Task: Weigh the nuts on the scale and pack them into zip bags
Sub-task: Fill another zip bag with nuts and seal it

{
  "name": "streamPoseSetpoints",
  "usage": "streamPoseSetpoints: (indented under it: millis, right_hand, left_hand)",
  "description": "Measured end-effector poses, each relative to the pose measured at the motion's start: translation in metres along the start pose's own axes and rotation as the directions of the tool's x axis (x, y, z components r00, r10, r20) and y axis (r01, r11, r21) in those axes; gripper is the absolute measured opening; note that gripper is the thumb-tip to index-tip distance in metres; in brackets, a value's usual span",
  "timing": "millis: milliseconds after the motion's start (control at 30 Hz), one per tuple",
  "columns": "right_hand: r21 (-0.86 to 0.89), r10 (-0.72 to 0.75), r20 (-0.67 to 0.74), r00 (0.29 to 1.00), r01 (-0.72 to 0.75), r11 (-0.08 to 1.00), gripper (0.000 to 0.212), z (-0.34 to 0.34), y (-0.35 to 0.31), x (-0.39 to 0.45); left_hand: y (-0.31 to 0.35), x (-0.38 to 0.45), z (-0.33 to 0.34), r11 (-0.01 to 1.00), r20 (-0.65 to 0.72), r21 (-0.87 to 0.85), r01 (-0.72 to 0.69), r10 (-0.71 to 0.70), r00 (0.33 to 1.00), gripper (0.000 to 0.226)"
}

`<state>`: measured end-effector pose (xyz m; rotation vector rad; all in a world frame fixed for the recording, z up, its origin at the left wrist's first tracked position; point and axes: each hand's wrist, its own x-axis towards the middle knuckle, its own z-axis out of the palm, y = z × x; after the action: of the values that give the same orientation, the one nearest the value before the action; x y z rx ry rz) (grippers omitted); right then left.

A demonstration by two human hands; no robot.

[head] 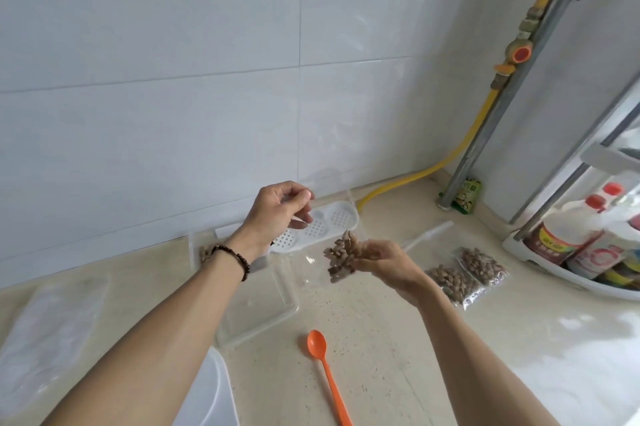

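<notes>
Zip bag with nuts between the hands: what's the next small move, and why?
Probably press the zip closed. The left hand pinches the upper corner of the zip bag, the right hand grips the nuts through it, and two filled bags already lie on the counter.

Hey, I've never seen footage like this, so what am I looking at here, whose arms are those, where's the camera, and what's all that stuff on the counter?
There is no machine here: these are a person's own two arms, filmed by one wide camera worn on the head, looking forward and down.

The left hand, with a bead bracelet on its wrist, pinches the top of a clear zip bag. The right hand holds the lower part of that bag, where the nuts sit.

On the beige counter lie an orange spoon, a clear lid, a white perforated tray by the wall, and two filled bags on the right. Bottles stand on a rack at the far right. I cannot make out a scale.
</notes>
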<state>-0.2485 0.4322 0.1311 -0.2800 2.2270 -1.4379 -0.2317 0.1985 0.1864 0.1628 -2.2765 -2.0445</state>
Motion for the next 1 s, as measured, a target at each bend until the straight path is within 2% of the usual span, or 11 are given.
streamPoseSetpoints:
  millis: [67, 133, 167, 267, 367, 533, 700, 800, 1000]
  right_hand:
    - [0.102, 0.048, -0.105, 0.993, -0.038, 0.994, 0.02, -0.021, 0.011, -0.007]
    - [0.277, 0.082, -0.281, 0.956, -0.001, 0.961, 0.028, -0.045, 0.021, -0.013]
    - [0.31, 0.098, -0.354, 0.93, 0.018, 0.95, 0.031, -0.057, 0.027, -0.016]
    - [0.188, 0.13, -0.405, 0.905, -0.057, 0.981, 0.03, -0.086, 0.049, -0.024]
    - [0.168, 0.211, -0.526, 0.824, -0.142, 0.976, 0.027, -0.111, 0.087, -0.025]
    - [0.043, 0.256, -0.636, 0.728, -0.298, 0.954, 0.024, -0.151, 0.158, -0.014]
    - [-0.079, 0.275, -0.656, 0.703, -0.426, 0.901, 0.021, -0.174, 0.204, -0.002]
    - [-0.17, 0.229, -0.676, 0.701, -0.451, 0.876, 0.025, -0.174, 0.215, -0.003]
    - [-0.324, 0.143, -0.686, 0.713, -0.476, 0.817, 0.024, -0.174, 0.222, -0.003]
  left_hand:
    - [-0.013, 0.014, 0.019, 0.998, -0.115, 0.049, 0.044, -0.038, 0.993, 0.013]
    - [-0.032, 0.028, 0.04, 0.986, -0.188, 0.141, 0.089, -0.062, 0.98, 0.014]
    - [-0.042, 0.034, 0.052, 0.977, -0.19, 0.184, 0.107, -0.072, 0.979, 0.015]
    - [-0.075, 0.047, 0.094, 0.933, -0.123, 0.326, 0.15, -0.115, 0.986, 0.015]
    - [-0.1, 0.062, 0.144, 0.897, -0.06, 0.405, 0.178, -0.168, 0.984, 0.02]
    - [-0.127, 0.101, 0.226, 0.828, 0.093, 0.55, 0.111, -0.192, 0.977, 0.019]
    - [-0.149, 0.127, 0.275, 0.772, 0.137, 0.632, 0.071, -0.202, 0.97, 0.02]
    - [-0.155, 0.136, 0.286, 0.752, 0.124, 0.656, 0.066, -0.193, 0.973, 0.01]
    - [-0.148, 0.143, 0.292, 0.681, 0.146, 0.732, 0.003, -0.161, 0.976, 0.02]
